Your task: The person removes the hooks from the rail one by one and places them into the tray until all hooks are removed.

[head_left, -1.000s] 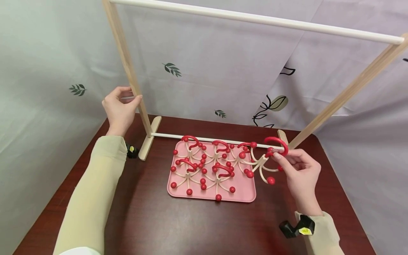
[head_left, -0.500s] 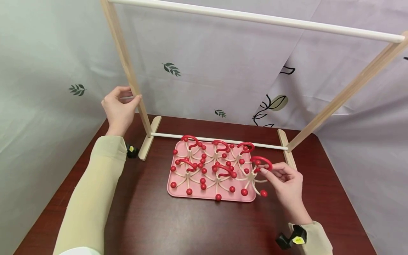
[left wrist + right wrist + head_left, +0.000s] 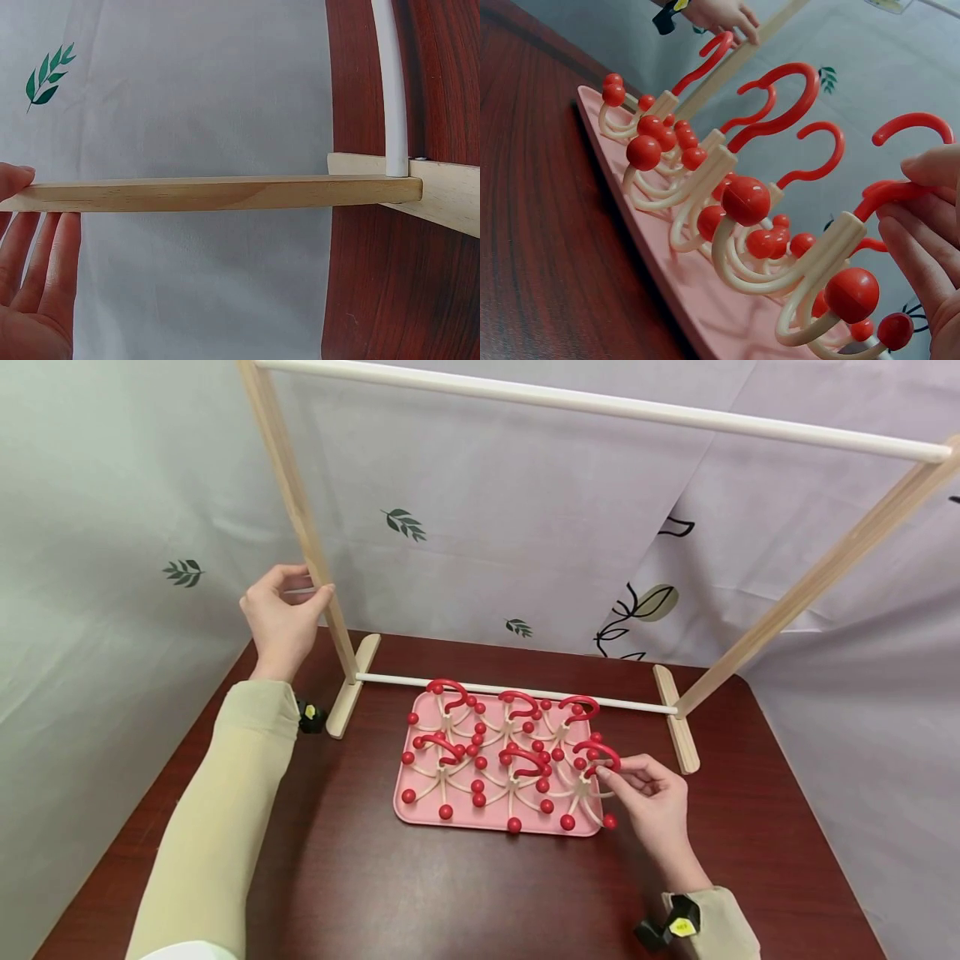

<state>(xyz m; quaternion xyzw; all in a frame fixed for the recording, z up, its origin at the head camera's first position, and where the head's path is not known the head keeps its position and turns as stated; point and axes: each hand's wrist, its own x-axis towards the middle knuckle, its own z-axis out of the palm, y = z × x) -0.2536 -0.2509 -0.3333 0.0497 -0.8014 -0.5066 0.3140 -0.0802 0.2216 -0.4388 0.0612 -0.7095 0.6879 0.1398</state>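
My left hand (image 3: 283, 618) pinches the left wooden upright (image 3: 296, 510) of a standing rack between thumb and fingers. In the left wrist view that upright (image 3: 217, 193) runs down to its foot. My right hand (image 3: 656, 810) grips a cream multi-arm hanger (image 3: 583, 783) by its red hook. Red balls tip the hanger's curved arms, which are over the front right corner of a pink tray (image 3: 480, 822). Seen from the right wrist, the thumb and fingers close around the hook right above the cream stem (image 3: 829, 251). Several matching hangers (image 3: 442, 770) stand on the tray, hooks up.
The rack's white top bar (image 3: 600, 406) spans high above the tray. Its lower bar (image 3: 397, 679) passes behind the tray, between two wooden feet (image 3: 678, 727). Dark red-brown table (image 3: 390, 893) lies in front, and patterned cloth (image 3: 480, 568) hangs around the back and sides.
My right hand has carried the hanger left and nearer, from beside the lower bar's right end down to the tray's front right corner. The left hand stays on the upright.
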